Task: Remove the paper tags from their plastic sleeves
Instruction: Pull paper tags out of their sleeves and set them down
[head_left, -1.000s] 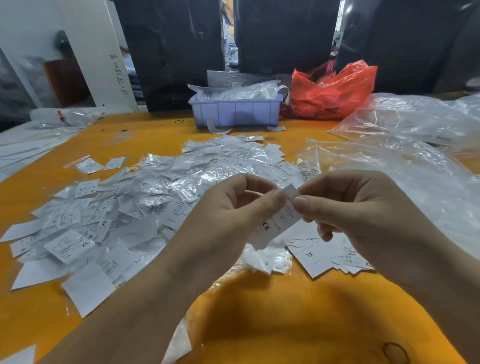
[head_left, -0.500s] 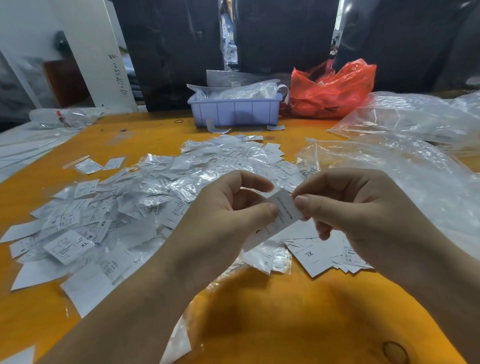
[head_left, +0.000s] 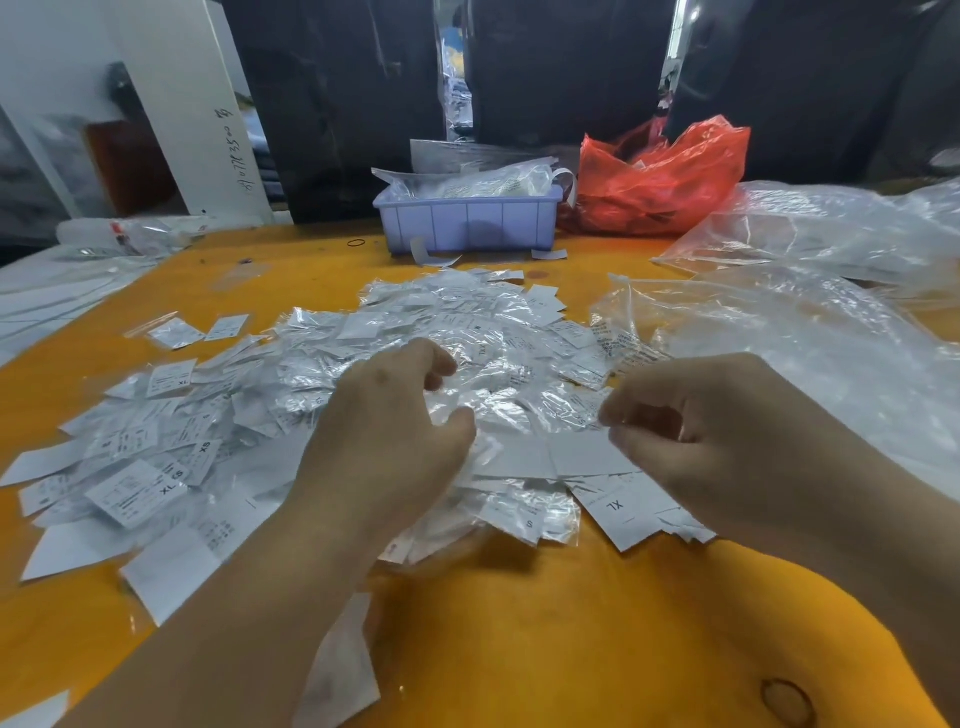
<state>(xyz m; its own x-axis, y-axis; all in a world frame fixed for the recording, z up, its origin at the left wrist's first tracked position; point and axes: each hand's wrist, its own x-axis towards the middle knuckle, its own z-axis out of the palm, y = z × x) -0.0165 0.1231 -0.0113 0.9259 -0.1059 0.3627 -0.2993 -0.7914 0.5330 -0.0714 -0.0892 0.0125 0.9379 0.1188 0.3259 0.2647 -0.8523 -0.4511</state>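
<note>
Two bare hands are working over the orange table (head_left: 519, 649): left hand (head_left: 395, 431) hovering loosely curled above the heap of clear plastic-sleeved white paper tags (head_left: 322, 374); right hand (head_left: 727, 441) pinching a bare white tag (head_left: 587, 454), best laid squarely on the freed stack (head_left: 628, 512).

The left hand (head_left: 395, 431) and right hand (head_left: 696, 431) have parted and dropped toward the heap of clear plastic sleeves (head_left: 467, 374); the white paper tag they shared earlier has left both grips.
</note>
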